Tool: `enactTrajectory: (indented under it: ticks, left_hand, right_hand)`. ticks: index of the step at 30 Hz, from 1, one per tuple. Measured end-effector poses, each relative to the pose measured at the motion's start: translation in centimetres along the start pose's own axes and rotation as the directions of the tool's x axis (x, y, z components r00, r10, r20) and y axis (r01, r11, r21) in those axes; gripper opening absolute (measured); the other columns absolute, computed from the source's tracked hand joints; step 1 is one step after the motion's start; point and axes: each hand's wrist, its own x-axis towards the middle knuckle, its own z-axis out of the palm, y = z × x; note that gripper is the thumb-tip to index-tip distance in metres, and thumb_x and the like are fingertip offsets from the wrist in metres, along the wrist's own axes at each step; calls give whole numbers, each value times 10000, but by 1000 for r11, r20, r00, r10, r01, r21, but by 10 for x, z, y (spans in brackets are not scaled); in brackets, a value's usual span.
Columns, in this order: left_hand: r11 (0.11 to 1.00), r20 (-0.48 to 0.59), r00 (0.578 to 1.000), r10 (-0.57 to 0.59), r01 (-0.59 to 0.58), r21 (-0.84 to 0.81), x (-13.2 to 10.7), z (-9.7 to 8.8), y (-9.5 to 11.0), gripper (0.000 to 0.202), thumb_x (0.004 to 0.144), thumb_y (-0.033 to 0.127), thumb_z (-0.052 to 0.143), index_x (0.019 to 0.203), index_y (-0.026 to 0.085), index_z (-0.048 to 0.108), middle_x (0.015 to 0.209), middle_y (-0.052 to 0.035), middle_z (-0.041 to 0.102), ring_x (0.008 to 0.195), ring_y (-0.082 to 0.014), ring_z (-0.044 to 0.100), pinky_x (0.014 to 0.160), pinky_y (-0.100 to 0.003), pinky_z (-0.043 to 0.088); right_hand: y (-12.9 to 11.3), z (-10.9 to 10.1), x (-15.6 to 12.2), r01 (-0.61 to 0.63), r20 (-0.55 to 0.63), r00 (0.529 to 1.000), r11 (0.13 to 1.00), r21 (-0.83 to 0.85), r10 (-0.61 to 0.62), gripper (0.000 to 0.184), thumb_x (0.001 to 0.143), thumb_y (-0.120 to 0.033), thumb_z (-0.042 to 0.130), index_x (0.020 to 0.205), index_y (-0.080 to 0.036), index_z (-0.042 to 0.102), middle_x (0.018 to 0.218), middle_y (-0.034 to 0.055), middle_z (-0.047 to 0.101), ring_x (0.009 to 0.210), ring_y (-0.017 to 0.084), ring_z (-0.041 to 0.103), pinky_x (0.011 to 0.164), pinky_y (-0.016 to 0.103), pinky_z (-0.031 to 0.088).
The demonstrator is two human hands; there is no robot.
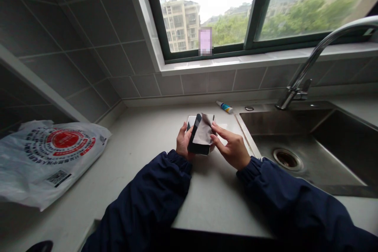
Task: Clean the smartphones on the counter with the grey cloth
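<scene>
In the middle of the head view, my left hand point(183, 141) is closed round the left side of a black smartphone point(198, 149), tilted above the counter. A grey cleaning cloth point(203, 132) with a zigzag edge lies over much of its face. At the cloth's right edge is my right hand point(232, 145), thumb and fingers pinching the fabric. Behind the phone, a flat glassy thing with a pale rim point(191, 120) shows in part; its kind is hidden.
A white tube with a blue and yellow label point(225, 107) lies by the back wall. To the right are a steel sink point(310, 161) and a curved tap point(310, 61). A printed plastic bag point(59, 157) sits on the left of the pale counter point(141, 138), below a window.
</scene>
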Motion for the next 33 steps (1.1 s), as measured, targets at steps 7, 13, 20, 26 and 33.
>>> enactTrajectory:
  ticks: [7, 13, 20, 26, 33]
  left_hand:
    - [999, -85, 996, -23, 26, 25, 2, 1, 1, 732, 988, 664, 387, 1399, 88, 576, 1181, -211, 731, 1108, -376, 711, 959, -541, 568]
    - [997, -106, 994, 4, 4, 74, 3, 1, 0, 741, 994, 631, 370, 1454, 78, 549, 1090, -184, 762, 1031, -339, 742, 934, -484, 588]
    - [997, -119, 993, 0, 10, 82, 6, -3, 0, 706, 1022, 571, 339, 1454, 51, 542, 1090, -194, 766, 977, -326, 756, 918, -467, 596]
    - [995, -99, 994, -51, 59, 85, 3, 0, 1, 697, 1038, 556, 287, 1445, 55, 550, 1115, -208, 764, 1013, -324, 755, 928, -463, 596]
    - [995, -78, 996, -29, 37, 92, 2, 4, 3, 699, 1001, 574, 358, 1455, 78, 552, 1148, -203, 763, 1051, -335, 749, 961, -479, 588]
  right_hand:
    - [1, 1, -1, 93, 54, 994, 995, 43, -96, 240, 993, -247, 664, 1190, -187, 789, 1283, 133, 773, 1224, 269, 734, 1130, 433, 559]
    - [1, 1, -1, 111, 40, 993, 994, 23, -111, 175, 955, -146, 645, 1069, -207, 763, 1058, 95, 813, 1017, 252, 782, 936, 387, 616]
    - [-7, -4, 3, -91, -34, 995, 995, 48, 93, 195, 856, -110, 515, 885, -207, 682, 905, 62, 674, 818, 203, 659, 761, 320, 531]
    - [-4, -1, 3, -308, 205, 931, 951, -7, 302, 240, 969, -362, 486, 860, -214, 640, 706, 3, 623, 642, 177, 573, 663, 306, 414]
    - [6, 8, 3, -493, 460, 794, 864, 105, 397, 543, 923, -638, 467, 613, -210, 594, 590, 8, 551, 601, 172, 499, 619, 309, 355]
